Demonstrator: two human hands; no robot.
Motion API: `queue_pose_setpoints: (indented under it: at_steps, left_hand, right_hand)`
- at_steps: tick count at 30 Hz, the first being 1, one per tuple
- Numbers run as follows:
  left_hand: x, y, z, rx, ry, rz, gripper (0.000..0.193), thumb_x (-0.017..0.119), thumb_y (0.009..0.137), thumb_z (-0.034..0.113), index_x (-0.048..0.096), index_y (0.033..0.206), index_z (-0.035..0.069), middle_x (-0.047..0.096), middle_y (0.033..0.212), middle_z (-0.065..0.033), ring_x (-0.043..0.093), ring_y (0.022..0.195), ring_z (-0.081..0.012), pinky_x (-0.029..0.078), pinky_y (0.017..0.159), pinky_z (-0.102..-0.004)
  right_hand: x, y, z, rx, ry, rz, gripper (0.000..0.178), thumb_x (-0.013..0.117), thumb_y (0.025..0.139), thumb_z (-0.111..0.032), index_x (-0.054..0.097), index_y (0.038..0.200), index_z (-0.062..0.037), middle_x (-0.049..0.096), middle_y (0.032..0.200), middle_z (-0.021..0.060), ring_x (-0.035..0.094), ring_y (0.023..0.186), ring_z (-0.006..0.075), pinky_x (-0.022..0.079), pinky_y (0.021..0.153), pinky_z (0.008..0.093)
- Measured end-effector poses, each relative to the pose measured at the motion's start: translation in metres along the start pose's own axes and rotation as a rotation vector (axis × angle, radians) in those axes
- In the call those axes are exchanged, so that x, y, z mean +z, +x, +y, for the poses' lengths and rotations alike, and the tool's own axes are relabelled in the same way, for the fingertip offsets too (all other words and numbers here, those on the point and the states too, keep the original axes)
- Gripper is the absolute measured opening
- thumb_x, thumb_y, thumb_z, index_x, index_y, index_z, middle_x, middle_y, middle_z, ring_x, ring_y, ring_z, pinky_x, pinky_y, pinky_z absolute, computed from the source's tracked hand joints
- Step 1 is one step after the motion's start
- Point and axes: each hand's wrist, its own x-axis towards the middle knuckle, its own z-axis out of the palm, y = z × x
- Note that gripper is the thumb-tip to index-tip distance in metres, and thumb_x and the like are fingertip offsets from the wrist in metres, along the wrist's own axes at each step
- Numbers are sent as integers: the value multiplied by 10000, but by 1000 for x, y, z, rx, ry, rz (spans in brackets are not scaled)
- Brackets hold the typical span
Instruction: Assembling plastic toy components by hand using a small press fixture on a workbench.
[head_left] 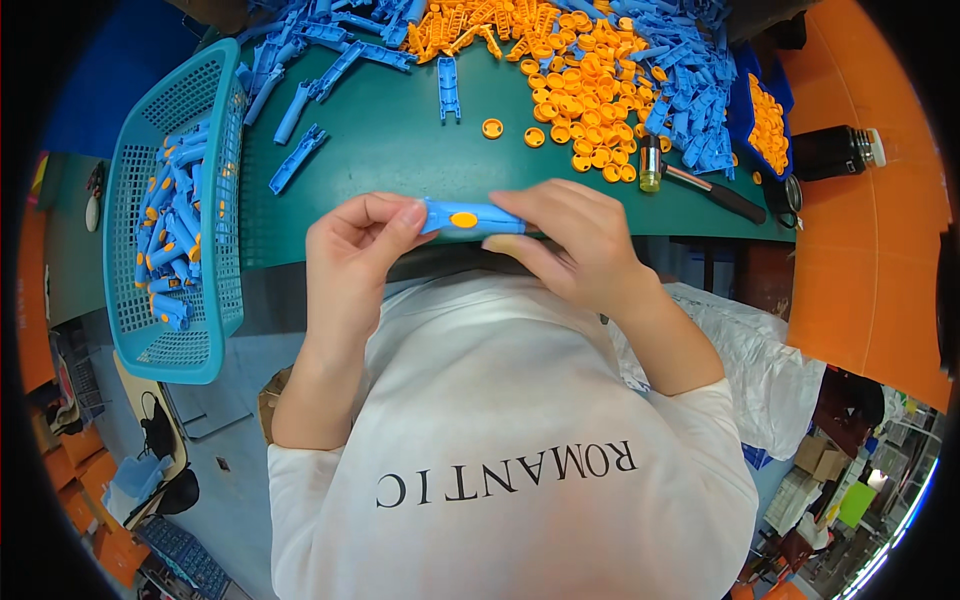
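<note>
Blue plastic is bridging the two hands: one casing (485,217) with an orange oval (463,220) is lying crosswise between them, to the right of the basket (212,270) and apart from it, by the near edge of the green tabletop (400,140). The left hand (365,235) is pinching the end nearer the basket, thumb on top; the right hand (575,240) is gripping the far end, fingers over it, thumb at the near side.

Broad green room is showing right of the basket, ahead of the hands, and is running up to the heaps. Inside the basket, many blue pieces (175,225) are overlapping beyond counting. Beyond its far corner, blue shells (340,60) are sprawling; farther right of it, orange ridged strips (480,25), a heap of orange caps (590,100) and more blue half-shells (690,100) are crowding the far edge, too tangled to count. Two caps are sitting loose on the basket's side of their heap.

Farthest right from the basket, one hammer (735,202), one blue bin (741,105) of orange pieces and one black bottle (830,152) are resting. One line of dark lettering (505,477) is running across the white shirt (500,400), upside down.
</note>
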Motion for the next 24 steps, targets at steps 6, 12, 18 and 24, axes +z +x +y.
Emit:
queue_pose_setpoints:
  at_steps: [6,12,18,24]
  left_hand:
    - [11,-8,6,-25,-80,-81,126,722,944,54,694,952,-69,698,989,-131,692,923,-172,615,865,-336]
    - [-2,-8,-9,797,537,-189,131,779,860,24,691,930,-44,713,1006,-182,727,901,-247,633,821,-365]
    - [2,-12,6,1000,494,-607,162,822,782,6,714,902,-3,734,1006,-218,750,872,-340,639,802,-427]
    - [6,-26,29,1080,752,-541,211,809,807,93,714,967,-5,741,922,-164,744,817,-290,638,789,-399]
  right_hand:
    - [-4,-13,-4,-105,13,33,417,901,680,-111,728,1034,27,692,802,126,647,649,260,483,543,323]
    - [-23,-6,-7,185,475,-272,361,837,751,-42,734,1090,26,719,868,112,664,703,194,494,605,295]
    - [-36,-5,-30,403,740,-459,253,838,783,-61,761,1011,18,748,887,110,687,738,158,495,619,277]
    - [-40,-7,-48,281,639,-369,275,851,748,-64,756,990,25,724,797,120,672,648,208,482,573,280]
